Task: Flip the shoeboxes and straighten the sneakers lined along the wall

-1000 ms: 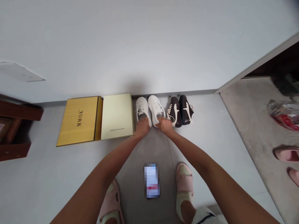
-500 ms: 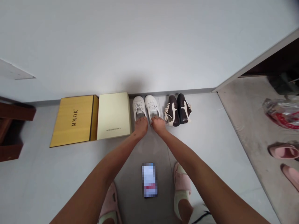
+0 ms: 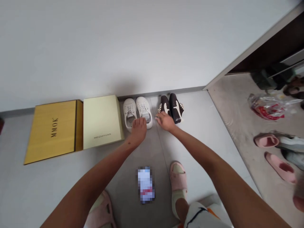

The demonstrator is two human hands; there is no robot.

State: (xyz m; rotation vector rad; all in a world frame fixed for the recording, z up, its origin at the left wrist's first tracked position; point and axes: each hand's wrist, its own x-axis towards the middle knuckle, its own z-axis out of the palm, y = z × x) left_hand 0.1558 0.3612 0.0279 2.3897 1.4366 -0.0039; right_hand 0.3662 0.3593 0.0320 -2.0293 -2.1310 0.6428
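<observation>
A pair of white sneakers [image 3: 130,109] stands side by side on the floor, toes to the wall. Over their heels is my left hand [image 3: 139,129], fingers loosely bent and not visibly gripping; it covers part of the right sneaker's heel. Farther right, a pair of dark brown sneakers [image 3: 175,109] with cream stripes and laces stands against the wall base. My right hand [image 3: 165,121] is at the heel of the left brown sneaker, hiding it, with thumb and fingers apart; whether it touches the shoe is unclear.
A pale yellow shoebox [image 3: 101,118] sits left of the white sneakers, beside a gold shoebox [image 3: 53,129]. A phone [image 3: 145,185] with a blurred screen lies between my slippered feet. Pink slippers [image 3: 280,167] and a clear plastic bag [image 3: 266,107] lie on the floor at right.
Both hands have come away from the white sneakers' heels and shifted right, my right hand reaching the brown sneakers. The view has turned right, so the boxes and shoes appear farther left.
</observation>
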